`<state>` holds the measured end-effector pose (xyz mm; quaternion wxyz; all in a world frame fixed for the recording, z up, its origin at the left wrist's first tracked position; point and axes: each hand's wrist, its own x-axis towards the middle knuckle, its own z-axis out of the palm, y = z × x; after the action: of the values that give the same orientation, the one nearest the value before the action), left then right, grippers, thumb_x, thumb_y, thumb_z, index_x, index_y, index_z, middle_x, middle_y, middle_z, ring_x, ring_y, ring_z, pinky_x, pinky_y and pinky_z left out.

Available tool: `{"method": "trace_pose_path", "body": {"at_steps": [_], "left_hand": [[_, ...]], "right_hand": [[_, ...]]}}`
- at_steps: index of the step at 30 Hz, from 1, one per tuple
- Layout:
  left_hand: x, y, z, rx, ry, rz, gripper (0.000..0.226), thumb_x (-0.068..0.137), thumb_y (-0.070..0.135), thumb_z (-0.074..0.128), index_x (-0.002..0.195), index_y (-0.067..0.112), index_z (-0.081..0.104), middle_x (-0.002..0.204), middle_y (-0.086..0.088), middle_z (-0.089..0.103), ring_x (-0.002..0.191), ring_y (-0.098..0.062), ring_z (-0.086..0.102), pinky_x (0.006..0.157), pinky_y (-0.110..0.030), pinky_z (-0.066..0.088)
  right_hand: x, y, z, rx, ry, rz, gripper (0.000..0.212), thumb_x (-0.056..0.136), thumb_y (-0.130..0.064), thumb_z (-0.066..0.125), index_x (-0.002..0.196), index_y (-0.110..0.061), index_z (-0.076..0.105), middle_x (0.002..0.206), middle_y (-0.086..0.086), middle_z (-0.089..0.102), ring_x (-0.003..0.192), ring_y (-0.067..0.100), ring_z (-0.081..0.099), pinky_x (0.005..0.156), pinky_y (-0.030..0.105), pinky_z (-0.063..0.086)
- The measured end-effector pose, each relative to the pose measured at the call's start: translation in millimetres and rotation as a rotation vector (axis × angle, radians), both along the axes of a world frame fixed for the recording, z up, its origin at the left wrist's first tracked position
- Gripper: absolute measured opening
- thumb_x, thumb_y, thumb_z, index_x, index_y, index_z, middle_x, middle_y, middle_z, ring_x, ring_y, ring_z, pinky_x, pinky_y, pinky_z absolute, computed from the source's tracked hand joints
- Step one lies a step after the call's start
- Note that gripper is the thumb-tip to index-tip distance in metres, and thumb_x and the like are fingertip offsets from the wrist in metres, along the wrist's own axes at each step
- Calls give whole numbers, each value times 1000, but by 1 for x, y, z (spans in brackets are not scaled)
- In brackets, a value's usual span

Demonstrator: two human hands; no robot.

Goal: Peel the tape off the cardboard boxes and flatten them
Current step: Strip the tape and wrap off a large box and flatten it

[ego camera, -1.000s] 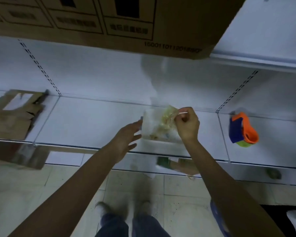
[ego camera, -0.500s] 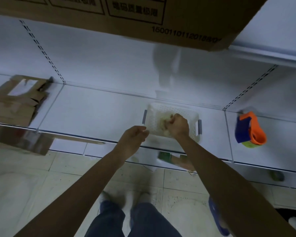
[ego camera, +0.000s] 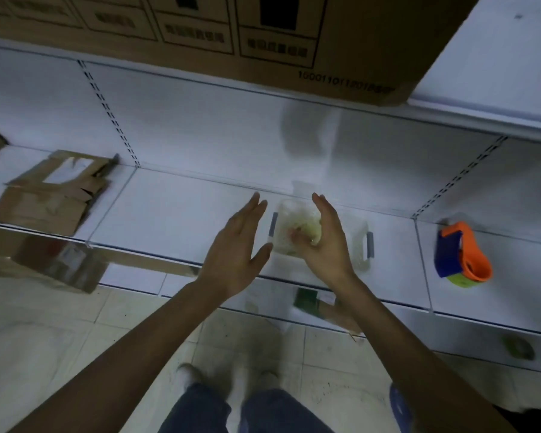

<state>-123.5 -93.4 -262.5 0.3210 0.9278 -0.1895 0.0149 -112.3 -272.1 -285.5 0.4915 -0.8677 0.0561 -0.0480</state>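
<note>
both hands are stretched out over the white shelf (ego camera: 181, 214), palms turned to each other. the left hand (ego camera: 235, 248) is wide open, fingers straight and close together, and holds nothing. the right hand (ego camera: 327, 245) also has its fingers straight. a crumpled wad of clear tape (ego camera: 300, 228) lies against its palm, between the two hands, and the fingers are not curled round it. the picture is blurred here, so i cannot tell if the thumb touches the wad. the wad is just above a white basket (ego camera: 358, 245) with grey handles, which stands on the shelf near its front edge.

a big cardboard box (ego camera: 356, 42) with printed labels fills the top of the view, on the shelf above. flattened cardboard (ego camera: 44, 204) lies on the shelf far to the left, well apart from the hands. an orange and blue tape dispenser (ego camera: 463, 254) lies on the shelf to the right.
</note>
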Motion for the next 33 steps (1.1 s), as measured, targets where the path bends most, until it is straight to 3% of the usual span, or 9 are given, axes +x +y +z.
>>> {"method": "trace_pose_path", "body": {"at_steps": [3,5,11,14,17,20,24,28,33], "left_hand": [[3,21,32,132,-350,-112,63,95,22,57,148,8,26,157,-15,22,145,-32,25,111,-56,33],[10,31,61,212,-582,-154,59,96,24,52,148,7,29,155,-16,25,144,-33,25,113,-55,30],[24,24,164,185,-1179,-181,58,95,24,52,146,11,28,153,-5,27,147,-20,18,118,-43,18],[24,6,213,135,-1393,-153,59,93,27,53,145,13,30,152,-3,29,145,-22,25,117,-44,20],[24,-9,258,98,-1506,-66,58,93,27,56,144,12,34,152,-6,30,144,-25,27,116,-50,20],[27,-19,295,31,-1441,16,52,95,29,53,142,11,41,151,-12,37,143,-27,30,115,-58,17],[34,-30,312,45,-1309,134,53,94,36,51,141,11,48,148,-6,43,142,-23,33,114,-57,18],[42,-36,308,38,-1390,171,52,92,40,52,135,12,54,141,-9,51,134,-25,41,106,-47,27],[52,-39,306,25,-1466,194,50,92,41,51,134,12,55,138,-11,53,132,-26,42,105,-50,29]], "right_hand": [[-20,16,43,-78,-217,104,69,84,-50,61,144,-38,29,155,-11,28,138,4,28,112,20,22],[-31,27,74,-136,-404,150,61,87,-46,58,140,-41,29,151,-15,30,132,-7,26,106,4,17],[-44,49,165,-205,-1146,118,38,87,-22,60,122,-13,48,129,3,50,122,9,47,108,18,31],[-44,44,210,-158,-1344,-3,32,87,-17,61,116,-9,50,124,7,51,120,10,47,102,21,37],[-40,33,241,-24,-1353,-156,40,82,-8,66,119,-10,51,126,11,51,122,14,46,99,28,42],[-35,25,259,200,-1114,-188,57,82,-11,68,132,-12,42,136,3,47,128,12,45,101,40,44],[-29,18,269,364,-875,-98,51,88,-21,68,135,-17,48,130,-11,55,121,0,51,101,35,46],[-28,22,264,331,-984,-172,42,87,-22,64,128,-15,58,123,-7,61,116,4,56,94,30,51],[-26,31,246,252,-1111,-315,34,85,-8,65,117,-17,64,117,-2,64,112,2,58,89,31,54]]}}
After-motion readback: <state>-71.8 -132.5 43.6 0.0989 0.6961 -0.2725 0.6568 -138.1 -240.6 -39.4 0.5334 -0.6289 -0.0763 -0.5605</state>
